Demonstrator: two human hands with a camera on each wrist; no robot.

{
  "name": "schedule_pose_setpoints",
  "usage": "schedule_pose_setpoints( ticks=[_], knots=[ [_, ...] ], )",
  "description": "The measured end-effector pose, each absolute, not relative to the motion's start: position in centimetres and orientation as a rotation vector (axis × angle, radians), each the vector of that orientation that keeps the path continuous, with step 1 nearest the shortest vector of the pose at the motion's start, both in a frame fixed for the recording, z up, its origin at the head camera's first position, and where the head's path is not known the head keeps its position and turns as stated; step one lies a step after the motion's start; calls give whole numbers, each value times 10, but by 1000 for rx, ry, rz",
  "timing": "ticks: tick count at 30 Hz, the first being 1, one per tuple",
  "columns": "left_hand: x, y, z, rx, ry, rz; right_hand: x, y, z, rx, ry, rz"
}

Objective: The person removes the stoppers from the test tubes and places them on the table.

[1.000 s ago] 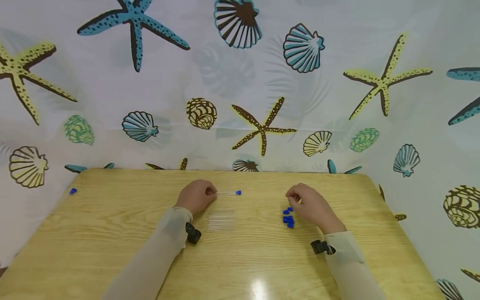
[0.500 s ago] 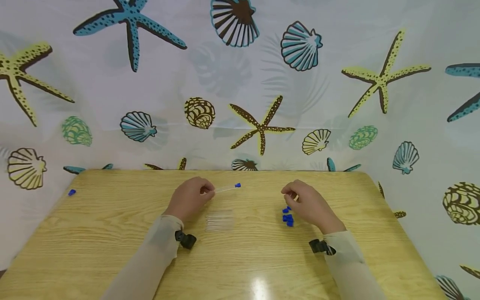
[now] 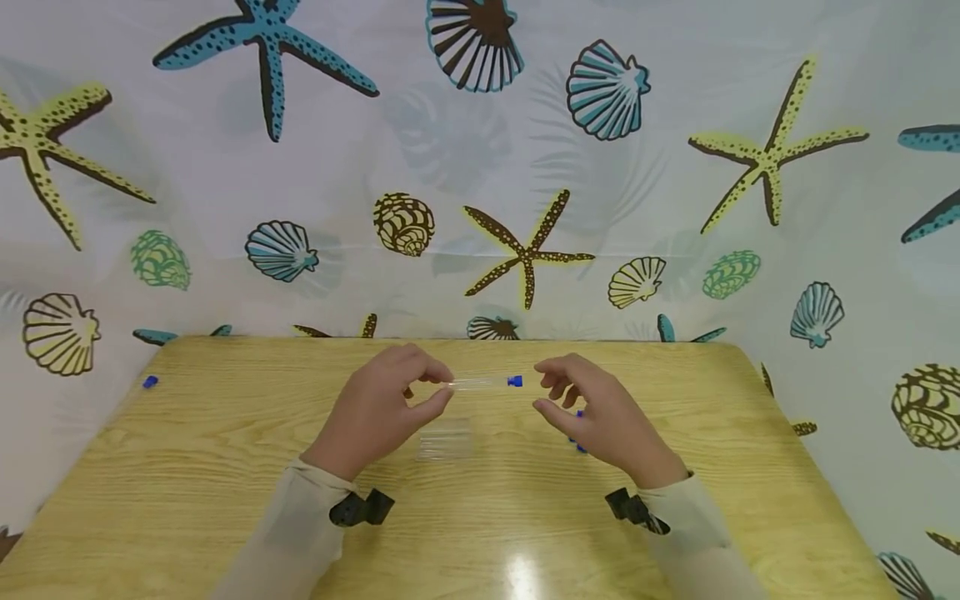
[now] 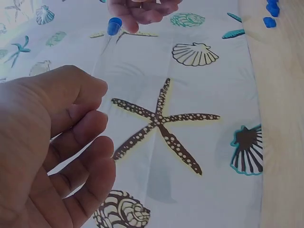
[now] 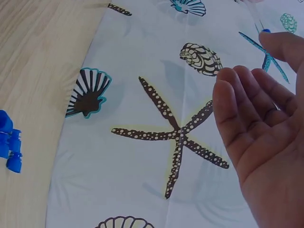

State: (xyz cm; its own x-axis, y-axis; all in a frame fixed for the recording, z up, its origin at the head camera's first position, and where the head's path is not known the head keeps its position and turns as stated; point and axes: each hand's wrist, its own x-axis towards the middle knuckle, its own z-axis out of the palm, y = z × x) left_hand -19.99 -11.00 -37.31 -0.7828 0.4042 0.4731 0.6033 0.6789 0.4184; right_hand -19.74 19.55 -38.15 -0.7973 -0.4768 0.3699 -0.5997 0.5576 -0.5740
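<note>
My left hand (image 3: pixel 375 412) pinches the near end of a clear test tube (image 3: pixel 480 383) between thumb and fingers, in the head view. The tube lies level in the air and points right, with a blue cap (image 3: pixel 514 381) on its far end. Just right of that cap is my right hand (image 3: pixel 603 421), its fingers and thumb spread apart with nothing between them. In the left wrist view the capped end (image 4: pixel 114 26) rises beyond my fingers. Several loose blue caps (image 5: pixel 9 142) sit on the table, partly hidden behind my right hand in the head view.
Below the held tube, several clear tubes (image 3: pixel 445 440) lie side by side on the wooden table (image 3: pixel 465 525). A lone blue piece (image 3: pixel 150 382) rests near the left edge. A shell-patterned cloth (image 3: pixel 480 158) hangs behind the table.
The capped tube has risen from the table and shifted right with my left hand. My right hand has moved left toward the cap, and its fingers have spread.
</note>
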Motion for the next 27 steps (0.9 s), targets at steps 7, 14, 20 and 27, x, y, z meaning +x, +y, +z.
schedule_pose_setpoints(
  ticks=[7, 14, 20, 27],
  knots=[
    [-183, -103, -354, -931, -2381, -787, -180, 191, -368, 1070, -2369, 1081],
    [-176, -99, -351, -978, -2324, -776, -175, 191, -365, 1148, -2217, 1133],
    [-172, -96, -349, -990, -2307, -773, -176, 191, -366, 1165, -2142, 1179],
    [-168, -92, -345, -1016, -2258, -783, -176, 191, -366, 1172, -2102, 1197]
  ],
)
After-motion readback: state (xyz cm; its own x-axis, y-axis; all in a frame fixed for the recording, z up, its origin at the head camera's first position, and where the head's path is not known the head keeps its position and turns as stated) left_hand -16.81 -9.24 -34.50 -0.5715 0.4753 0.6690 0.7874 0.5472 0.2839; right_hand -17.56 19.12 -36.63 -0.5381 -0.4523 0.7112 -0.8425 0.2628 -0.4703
